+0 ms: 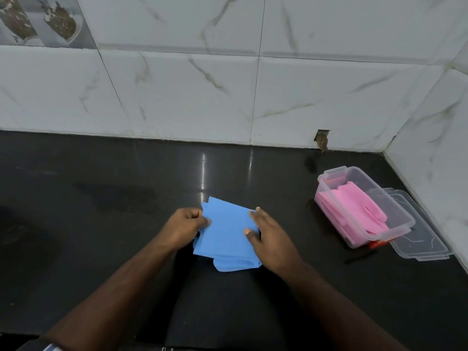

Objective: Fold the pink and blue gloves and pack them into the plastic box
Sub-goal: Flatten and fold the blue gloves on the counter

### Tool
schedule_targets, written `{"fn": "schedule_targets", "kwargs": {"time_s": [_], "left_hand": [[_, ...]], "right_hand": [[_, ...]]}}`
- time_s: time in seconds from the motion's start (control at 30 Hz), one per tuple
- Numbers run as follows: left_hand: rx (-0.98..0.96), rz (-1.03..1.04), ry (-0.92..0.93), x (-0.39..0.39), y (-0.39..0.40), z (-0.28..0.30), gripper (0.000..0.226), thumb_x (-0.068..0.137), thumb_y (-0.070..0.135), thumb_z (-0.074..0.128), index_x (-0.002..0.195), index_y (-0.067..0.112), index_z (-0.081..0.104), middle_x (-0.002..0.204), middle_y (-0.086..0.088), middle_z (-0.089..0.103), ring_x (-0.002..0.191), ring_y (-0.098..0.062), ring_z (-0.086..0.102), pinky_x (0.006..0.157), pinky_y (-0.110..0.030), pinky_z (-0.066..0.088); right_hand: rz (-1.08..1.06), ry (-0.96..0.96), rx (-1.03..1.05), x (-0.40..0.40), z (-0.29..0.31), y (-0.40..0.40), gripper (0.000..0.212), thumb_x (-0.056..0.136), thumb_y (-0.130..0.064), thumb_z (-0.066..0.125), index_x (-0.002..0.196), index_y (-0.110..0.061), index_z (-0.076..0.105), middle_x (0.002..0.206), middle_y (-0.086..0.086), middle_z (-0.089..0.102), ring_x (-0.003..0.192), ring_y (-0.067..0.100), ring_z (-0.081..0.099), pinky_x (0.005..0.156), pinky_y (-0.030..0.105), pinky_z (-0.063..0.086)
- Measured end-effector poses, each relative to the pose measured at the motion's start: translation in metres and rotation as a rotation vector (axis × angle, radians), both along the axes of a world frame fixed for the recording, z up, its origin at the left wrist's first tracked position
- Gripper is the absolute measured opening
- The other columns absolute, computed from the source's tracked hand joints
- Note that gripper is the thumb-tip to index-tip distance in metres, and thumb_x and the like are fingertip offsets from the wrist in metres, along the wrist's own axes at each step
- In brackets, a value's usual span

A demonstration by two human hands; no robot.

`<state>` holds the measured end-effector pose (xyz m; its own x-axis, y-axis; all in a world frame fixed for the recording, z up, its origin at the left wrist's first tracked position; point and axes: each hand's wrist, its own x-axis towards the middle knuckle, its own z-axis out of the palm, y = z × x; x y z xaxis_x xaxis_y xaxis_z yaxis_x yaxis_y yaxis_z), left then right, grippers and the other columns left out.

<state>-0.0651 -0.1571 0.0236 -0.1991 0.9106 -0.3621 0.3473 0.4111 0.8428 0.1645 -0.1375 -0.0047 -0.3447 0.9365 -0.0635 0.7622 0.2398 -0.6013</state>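
The blue gloves lie folded into a flat stack on the black counter, in the middle of the view. My left hand pinches the stack's left edge between thumb and fingers. My right hand rests flat on the stack's right side, fingers spread and pressing down. To the right stands the clear plastic box, open, with the folded pink gloves lying inside it.
The box's clear lid lies flat on the counter just right of the box. A white marble-tiled wall runs along the back and turns at the right corner. A small hole shows at the wall's base.
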Motion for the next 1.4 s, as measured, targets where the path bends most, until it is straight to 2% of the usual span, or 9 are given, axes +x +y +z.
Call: {"fn": "schedule_targets", "kwargs": {"time_s": [0.2, 0.37, 0.5, 0.67, 0.83, 1.17, 1.23, 1.3, 1.4], "left_hand": [[-0.008, 0.078, 0.023, -0.003, -0.007, -0.018, 0.02, 0.091, 0.013, 0.062, 0.08, -0.004, 0.062, 0.074, -0.012, 0.07, 0.063, -0.015, 0.06, 0.064, -0.028, 0.046], [-0.011, 0.084, 0.037, 0.0, -0.007, -0.026, 0.021, 0.093, 0.016, 0.058, 0.088, -0.002, 0.064, 0.09, -0.018, 0.072, 0.069, -0.018, 0.063, 0.065, -0.032, 0.048], [0.03, 0.074, 0.039, 0.004, -0.009, -0.028, 0.017, 0.094, 0.032, 0.066, 0.092, 0.016, 0.073, 0.086, 0.001, 0.077, 0.077, -0.015, 0.073, 0.069, -0.03, 0.057], [0.015, 0.032, 0.131, 0.0, -0.005, -0.034, 0.016, 0.092, 0.035, 0.066, 0.094, 0.02, 0.072, 0.09, 0.002, 0.076, 0.084, -0.018, 0.073, 0.081, -0.044, 0.06], [0.003, 0.007, 0.192, -0.002, -0.003, -0.037, 0.044, 0.082, 0.049, 0.053, 0.092, 0.008, 0.067, 0.088, -0.009, 0.073, 0.085, -0.029, 0.07, 0.081, -0.051, 0.057], [0.006, 0.076, 0.086, 0.002, -0.003, -0.031, 0.014, 0.099, 0.022, 0.054, 0.102, 0.015, 0.066, 0.102, -0.005, 0.071, 0.095, -0.025, 0.068, 0.086, -0.045, 0.056], [0.11, 0.099, 0.243, 0.006, -0.007, -0.027, 0.025, 0.091, 0.016, 0.06, 0.116, 0.02, 0.059, 0.112, -0.001, 0.063, 0.101, -0.02, 0.062, 0.087, -0.04, 0.052], [0.286, 0.097, 0.559, 0.015, -0.011, -0.023, 0.049, 0.081, 0.01, 0.063, 0.127, 0.024, 0.056, 0.121, -0.001, 0.056, 0.109, -0.023, 0.056, 0.091, -0.043, 0.049], [0.472, -0.127, 0.862, 0.031, -0.016, -0.025, 0.055, 0.076, 0.016, 0.059, 0.13, 0.027, 0.06, 0.133, 0.002, 0.058, 0.12, -0.023, 0.056, 0.093, -0.045, 0.044]], "right_hand": [[0.016, -0.214, 0.031, -0.019, -0.025, -0.012, 0.061, 0.104, -0.047, 0.023, 0.157, -0.023, 0.007, 0.166, 0.001, -0.007, 0.153, 0.018, -0.003, 0.124, 0.041, 0.007], [-0.007, -0.283, 0.031, -0.029, -0.029, -0.018, 0.069, 0.101, -0.055, 0.016, 0.157, -0.02, -0.002, 0.164, 0.005, -0.017, 0.152, 0.021, -0.01, 0.123, 0.046, 0.001], [-0.01, -0.308, 0.059, -0.035, -0.031, -0.023, 0.088, 0.082, -0.063, -0.008, 0.157, -0.019, -0.002, 0.164, 0.007, -0.019, 0.152, 0.023, -0.012, 0.122, 0.05, -0.001], [0.002, -0.36, 0.069, -0.039, -0.033, -0.024, 0.088, 0.085, -0.068, -0.006, 0.157, -0.018, -0.001, 0.164, 0.007, -0.016, 0.152, 0.024, -0.013, 0.121, 0.056, -0.001], [0.019, -0.289, 0.031, -0.036, -0.019, -0.011, 0.065, 0.101, -0.054, 0.02, 0.157, -0.022, 0.008, 0.166, 0.004, -0.01, 0.152, 0.021, -0.011, 0.122, 0.053, -0.001], [0.101, -0.361, 0.116, -0.044, -0.034, -0.006, 0.068, 0.095, -0.053, 0.013, 0.157, -0.024, 0.01, 0.166, 0.003, -0.001, 0.152, 0.024, -0.006, 0.119, 0.057, 0.003], [0.092, -0.379, 0.135, -0.044, -0.035, -0.006, 0.066, 0.097, -0.052, 0.017, 0.156, -0.023, 0.012, 0.166, 0.004, 0.001, 0.152, 0.025, -0.004, 0.119, 0.058, 0.004], [0.087, -0.385, 0.144, -0.044, -0.036, -0.006, 0.064, 0.099, -0.051, 0.02, 0.156, -0.023, 0.014, 0.166, 0.004, 0.002, 0.152, 0.026, -0.003, 0.118, 0.06, 0.005], [0.09, -0.404, 0.157, -0.046, -0.036, -0.008, 0.069, 0.094, -0.053, 0.01, 0.156, -0.022, 0.016, 0.166, 0.007, 0.005, 0.152, 0.028, 0.002, 0.117, 0.062, 0.008]]}}
